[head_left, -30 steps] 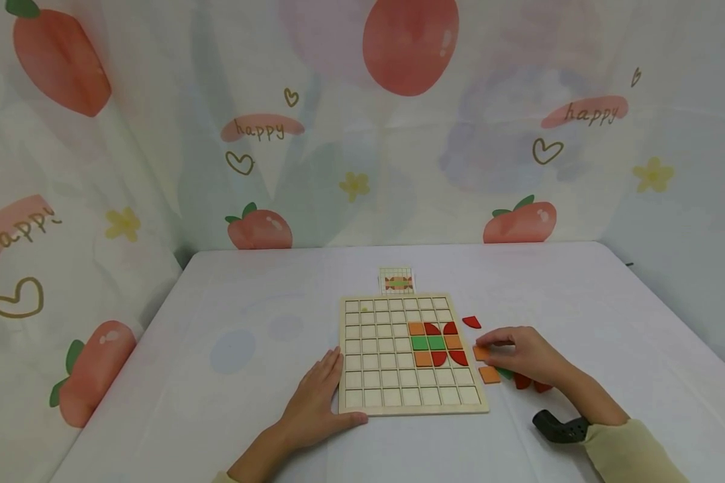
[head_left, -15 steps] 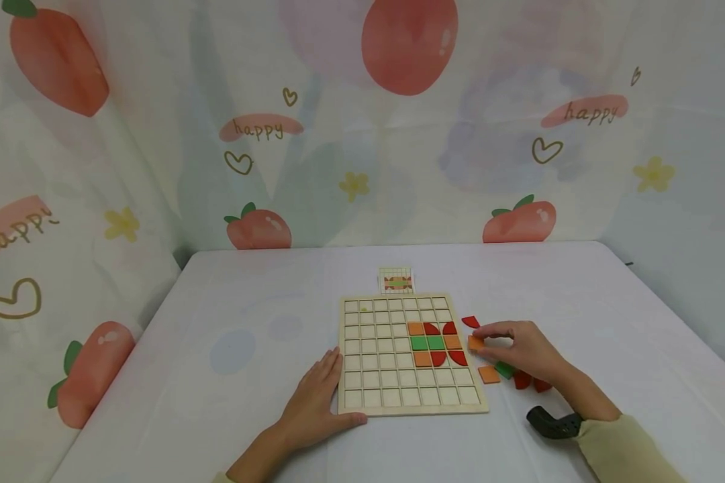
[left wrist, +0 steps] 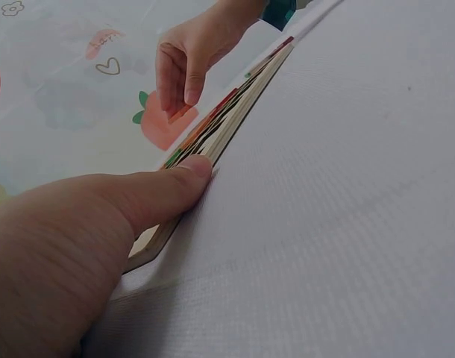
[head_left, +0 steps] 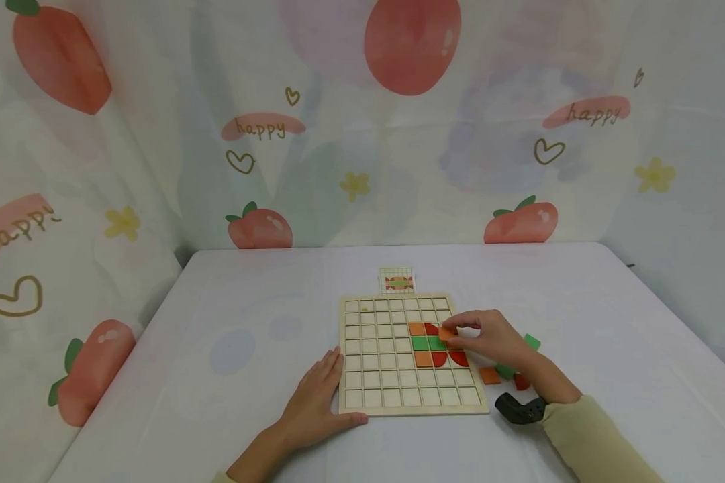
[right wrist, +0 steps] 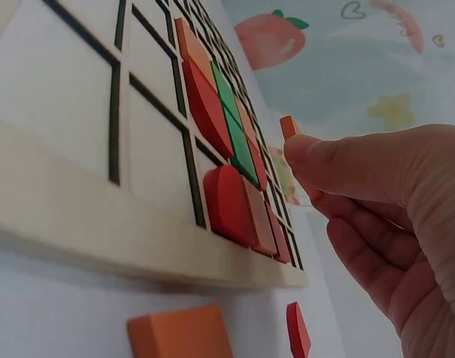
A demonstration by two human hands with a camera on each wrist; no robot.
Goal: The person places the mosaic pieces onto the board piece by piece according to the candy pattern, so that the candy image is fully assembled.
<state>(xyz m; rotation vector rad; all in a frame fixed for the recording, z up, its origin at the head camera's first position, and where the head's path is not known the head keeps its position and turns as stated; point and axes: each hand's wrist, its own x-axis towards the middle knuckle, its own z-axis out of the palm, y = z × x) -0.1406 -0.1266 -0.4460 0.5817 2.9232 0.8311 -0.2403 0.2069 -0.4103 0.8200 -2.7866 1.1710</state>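
A wooden grid board (head_left: 368, 399) lies on the white table with orange square tiles, green square tiles (head_left: 427, 343) and red curved tiles set in cells on its right side. My right hand (head_left: 489, 339) pinches an orange square tile (head_left: 447, 334) between thumb and fingers over those cells; the right wrist view shows the tile (right wrist: 289, 127) raised above the board. My left hand (head_left: 317, 412) rests against the board's left edge, fingers extended, with its thumb at the near left corner. In the left wrist view that thumb (left wrist: 168, 195) touches the rim.
Right of the board lie a loose orange tile (head_left: 490, 376), green tiles (head_left: 532, 341) and a red tile (head_left: 521, 382). A small pattern card (head_left: 397, 280) sits behind the board. A black curved device (head_left: 519, 408) is at my right wrist. Printed cloth walls surround the table.
My right hand has carried the orange tile from beside the board leftward over the tiles on its right side. The left hand stays in place.
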